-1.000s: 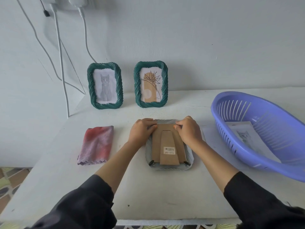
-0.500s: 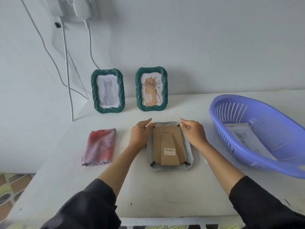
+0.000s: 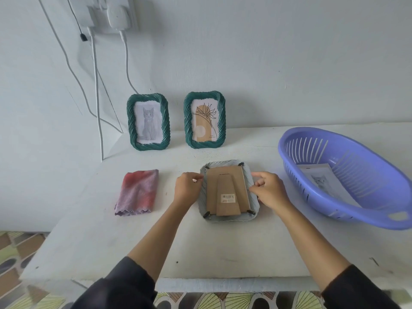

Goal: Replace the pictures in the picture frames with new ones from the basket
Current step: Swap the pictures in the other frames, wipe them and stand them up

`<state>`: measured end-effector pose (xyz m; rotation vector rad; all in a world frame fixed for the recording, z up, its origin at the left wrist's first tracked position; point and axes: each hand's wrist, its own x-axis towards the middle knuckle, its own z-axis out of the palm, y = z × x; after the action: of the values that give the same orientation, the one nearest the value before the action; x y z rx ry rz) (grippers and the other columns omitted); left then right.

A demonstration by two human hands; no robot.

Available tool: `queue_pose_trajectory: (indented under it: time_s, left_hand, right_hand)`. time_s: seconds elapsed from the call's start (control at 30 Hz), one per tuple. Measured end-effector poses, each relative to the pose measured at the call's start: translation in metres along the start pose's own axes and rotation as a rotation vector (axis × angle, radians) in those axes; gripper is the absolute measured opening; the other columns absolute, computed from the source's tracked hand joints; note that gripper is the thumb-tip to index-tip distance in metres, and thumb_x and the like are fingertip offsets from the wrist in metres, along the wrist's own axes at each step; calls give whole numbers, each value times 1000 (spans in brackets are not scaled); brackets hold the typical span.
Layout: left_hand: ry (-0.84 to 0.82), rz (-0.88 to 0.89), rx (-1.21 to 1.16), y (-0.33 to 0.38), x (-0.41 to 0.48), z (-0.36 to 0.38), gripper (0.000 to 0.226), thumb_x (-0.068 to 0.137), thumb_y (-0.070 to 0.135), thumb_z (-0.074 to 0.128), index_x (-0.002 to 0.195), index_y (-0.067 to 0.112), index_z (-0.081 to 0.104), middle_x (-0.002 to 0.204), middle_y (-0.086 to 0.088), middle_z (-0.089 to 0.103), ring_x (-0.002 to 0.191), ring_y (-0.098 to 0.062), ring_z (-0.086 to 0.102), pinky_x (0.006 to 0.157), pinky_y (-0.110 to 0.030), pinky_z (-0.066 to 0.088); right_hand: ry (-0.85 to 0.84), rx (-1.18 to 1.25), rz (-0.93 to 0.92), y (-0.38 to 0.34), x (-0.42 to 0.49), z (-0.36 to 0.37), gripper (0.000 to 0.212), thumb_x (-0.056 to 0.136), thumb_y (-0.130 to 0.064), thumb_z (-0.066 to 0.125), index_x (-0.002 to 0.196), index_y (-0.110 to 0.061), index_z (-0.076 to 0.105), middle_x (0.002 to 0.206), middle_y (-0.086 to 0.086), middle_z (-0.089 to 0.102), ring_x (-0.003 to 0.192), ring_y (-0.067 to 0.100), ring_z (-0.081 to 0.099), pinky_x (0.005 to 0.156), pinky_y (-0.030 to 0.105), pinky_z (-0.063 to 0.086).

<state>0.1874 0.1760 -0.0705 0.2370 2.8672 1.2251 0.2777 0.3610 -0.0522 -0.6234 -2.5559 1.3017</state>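
A pale picture frame (image 3: pixel 229 217) lies face down in the middle of the white table (image 3: pixel 223 248), its brown cardboard back (image 3: pixel 226 186) and folded stand facing up, with small black clips at the corners. My left hand (image 3: pixel 187 189) curls its fingertips onto the frame's left rim. My right hand (image 3: pixel 270 190) pinches the right rim. A purple basket (image 3: pixel 370 211) at the right holds a cat picture (image 3: pixel 321 181). Two green frames stand against the wall: one (image 3: pixel 131 121) shows a cat, the other (image 3: pixel 221 121) a plant drawing.
A folded red-purple cloth (image 3: pixel 137 192) lies left of the face-down frame. White cables (image 3: pixel 97 97) hang from wall plugs down to the table's back left. The table's front edge is near my sleeves; patterned floor shows below.
Both hands slid from the top corners of the cardboard back down to the frame's left and right sides. The top clips now show. The camera tilted up slightly.
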Motion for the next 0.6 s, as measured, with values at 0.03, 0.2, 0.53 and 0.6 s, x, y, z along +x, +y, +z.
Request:
queue_pose_trajectory:
  time_s: [0.03,0.2,0.53,0.6]
  left_hand:
    - [1,-6,-27,3,-2,-2,28,90,10,52,112,8,68,119,-9,67,112,-25,60,92,-26,43]
    - [28,20,-331,38,-16,-12,27,92,15,53,114,10,67,117,-6,67,101,-13,59,88,-20,41]
    - [-133,-330,-935,62,-16,-15,44,93,15,50,135,11,41,124,-15,56,93,-25,60,69,-30,51]
    - [-88,-353,-884,47,-14,-10,49,89,3,51,137,5,42,130,-20,55,113,-34,58,90,-38,50]
  right_hand:
    - [46,0,-35,-6,-3,-6,41,78,1,59,119,-4,60,77,19,65,72,21,55,64,24,43]
    - [327,-131,-333,-61,-8,-38,22,73,-2,65,89,11,66,77,28,66,76,40,62,69,39,50]
    - [-214,-170,-396,-84,-20,6,16,84,-17,63,88,-4,73,84,13,72,77,27,65,66,30,51]
    - [-161,-151,-352,-62,-15,11,23,88,-19,59,101,-4,70,102,15,71,93,30,65,80,31,49]
